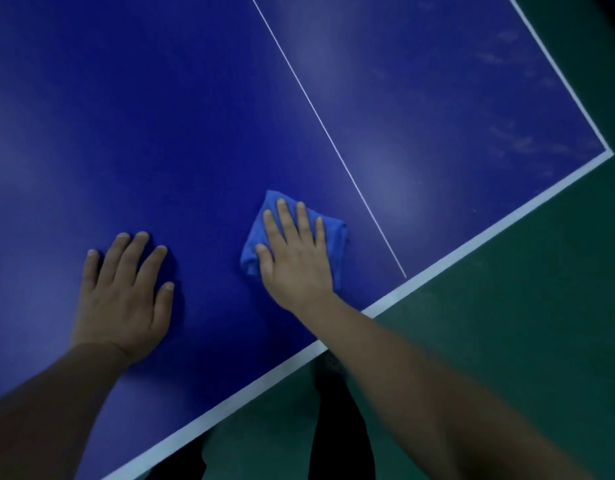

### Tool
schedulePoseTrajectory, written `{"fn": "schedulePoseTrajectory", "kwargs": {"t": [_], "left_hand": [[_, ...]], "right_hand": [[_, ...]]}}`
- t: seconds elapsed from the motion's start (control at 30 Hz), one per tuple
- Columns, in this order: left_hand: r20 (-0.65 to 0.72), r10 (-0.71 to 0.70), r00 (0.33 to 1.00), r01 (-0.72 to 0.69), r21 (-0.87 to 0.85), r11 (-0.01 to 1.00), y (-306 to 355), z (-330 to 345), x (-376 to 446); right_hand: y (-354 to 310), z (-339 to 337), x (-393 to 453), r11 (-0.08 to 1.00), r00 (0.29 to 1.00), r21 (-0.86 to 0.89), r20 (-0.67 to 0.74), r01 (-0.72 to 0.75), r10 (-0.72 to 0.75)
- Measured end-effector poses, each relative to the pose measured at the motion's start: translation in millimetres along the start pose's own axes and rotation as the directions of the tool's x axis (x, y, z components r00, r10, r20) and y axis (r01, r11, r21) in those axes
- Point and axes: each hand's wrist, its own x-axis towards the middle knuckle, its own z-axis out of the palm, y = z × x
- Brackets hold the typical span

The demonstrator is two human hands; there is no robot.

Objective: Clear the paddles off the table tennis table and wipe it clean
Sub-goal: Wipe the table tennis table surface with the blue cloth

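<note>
The blue table tennis table (pixel 160 116) fills most of the view, with a thin white centre line (pixel 328 136) and a white border. A folded blue cloth (pixel 334 237) lies on the table left of the centre line, near the front edge. My right hand (pixel 295 254) presses flat on the cloth with straight, spread fingers. To the left of the cloth, my left hand (pixel 126 292) rests flat on the bare table surface, fingers spread. No paddles are in view.
The table's white front edge (pixel 472 244) runs diagonally from lower left to the corner at the right. Beyond it lies green floor (pixel 524 323). Faint smears (pixel 514 140) mark the table near the right corner. My dark trouser legs (pixel 337 427) show below the edge.
</note>
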Motion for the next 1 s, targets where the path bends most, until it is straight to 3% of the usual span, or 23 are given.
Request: {"fn": "schedulePoseTrajectory", "kwargs": {"t": [0.1, 0.2, 0.3, 0.4, 0.47, 0.53, 0.6, 0.67, 0.73, 0.77, 0.83, 0.9, 0.93, 1.0], "left_hand": [[-0.034, -0.149, 0.988, 0.149, 0.016, 0.989, 23.9, -2.2, -2.9], [-0.107, -0.307, 0.946, 0.303, -0.045, 0.952, 94.8, 5.1, -8.2], [-0.108, -0.364, 0.925, 0.353, -0.111, 0.929, 181.2, 22.9, -4.2], [-0.079, -0.383, 0.92, 0.37, -0.138, 0.919, 246.3, 41.4, 1.3], [-0.069, -0.364, 0.929, 0.355, -0.113, 0.928, 266.3, 49.6, 1.5], [-0.075, -0.352, 0.933, 0.346, -0.081, 0.935, 269.9, 53.5, 2.2], [-0.078, -0.364, 0.928, 0.359, -0.069, 0.931, 269.0, 54.5, 2.9], [-0.081, -0.368, 0.926, 0.364, -0.068, 0.929, 269.9, 54.0, 3.6], [-0.087, -0.368, 0.926, 0.364, -0.066, 0.929, 271.3, 54.6, 3.3], [-0.083, -0.371, 0.925, 0.366, -0.071, 0.928, 271.8, 55.2, 3.2], [-0.072, -0.382, 0.921, 0.376, -0.084, 0.923, 271.6, 55.8, 3.9], [-0.065, -0.381, 0.922, 0.375, -0.086, 0.923, 272.0, 56.6, 4.5], [-0.067, -0.382, 0.922, 0.376, -0.089, 0.923, 272.2, 57.0, 4.5], [-0.066, -0.385, 0.921, 0.379, -0.089, 0.921, 272.4, 58.5, 3.0]], "right_hand": [[15.5, -8.7, 39.2, 0.995, 0.995, 0.026, -0.004, 0.097, -0.097], [65.4, -20.2, 72.4, 0.99, 0.99, 0.036, -0.018, 0.139, -0.138], [173.4, -29.6, 102.7, 0.999, 0.994, -0.011, -0.102, -0.046, 0.044], [296.2, -48.6, 119.3, 0.945, 0.939, 0.051, -0.107, -0.323, 0.327], [332.1, -60.1, 127.2, 0.877, 0.881, 0.124, -0.037, -0.464, 0.471], [314.7, -54.2, 128.7, 0.859, 0.859, 0.147, -0.087, -0.49, 0.505], [260.4, -39.2, 105.8, 0.939, 0.926, 0.119, -0.162, -0.323, 0.34], [201.6, -17.4, 47.6, 0.997, 0.99, 0.026, -0.124, 0.071, -0.067], [190.0, -7.8, -14.3, 0.925, 0.925, 0.001, 0.003, 0.381, -0.381], [210.7, -5.3, -24.7, 0.903, 0.903, -0.005, 0.007, 0.429, -0.429], [279.4, -8.9, -14.5, 0.943, 0.945, -0.074, -0.034, 0.324, -0.327], [361.8, -19.2, 12.7, 0.989, 0.993, -0.142, -0.1, 0.05, -0.064], [396.4, -31.3, 27.3, 0.987, 0.988, -0.096, -0.091, -0.132, 0.123], [427.0, -51.8, 50.6, 0.899, 0.898, 0.056, -0.055, -0.434, 0.437]]}}
